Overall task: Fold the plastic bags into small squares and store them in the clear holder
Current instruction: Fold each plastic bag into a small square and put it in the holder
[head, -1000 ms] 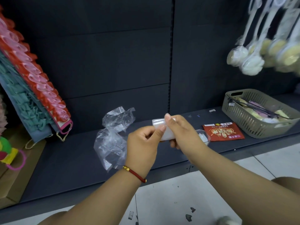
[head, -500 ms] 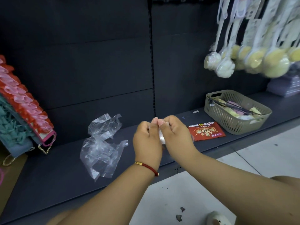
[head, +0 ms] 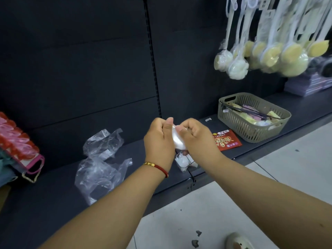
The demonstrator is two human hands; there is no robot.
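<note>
A small folded white plastic bag (head: 177,139) is held in the air above the dark shelf (head: 53,191). My left hand (head: 159,141) and my right hand (head: 195,136) both pinch it from either side, fingers curled, thumbs near its top. Just below my hands the clear holder (head: 185,161) stands on the shelf near its front edge, with folded white plastic inside; my right wrist hides part of it. Loose crumpled clear plastic bags (head: 100,159) lie on the shelf to the left of my hands.
A red snack packet (head: 228,141) lies on the shelf right of my hands, and a grey slatted basket (head: 251,119) with small items stands beyond it. Bath sponges on long handles (head: 260,56) hang at the upper right. Coloured items (head: 16,141) lean at the far left. White floor tiles (head: 215,212) lie below.
My hands have closed together on the folded bag, which is now a smaller, tighter bundle. The view shifted left, bringing the clear holder into sight below my hands.
</note>
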